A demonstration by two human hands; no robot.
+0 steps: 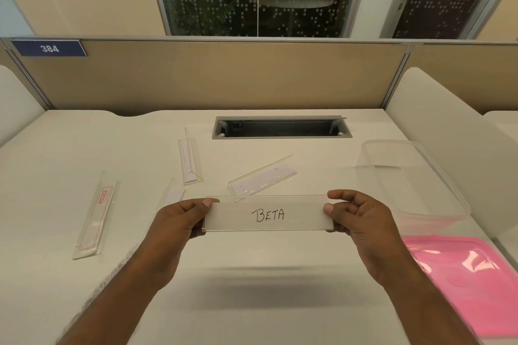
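While raised above the desk (252, 283), both hands (left (179, 221), right (361, 218)) pinch the BETA nameplate (267, 216) ends.

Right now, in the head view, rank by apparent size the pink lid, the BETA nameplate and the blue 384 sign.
pink lid
BETA nameplate
blue 384 sign
The sign is far back, so its true size is unsure.

Clear glossy plastic holder (266, 200), matt paper card (268, 216).
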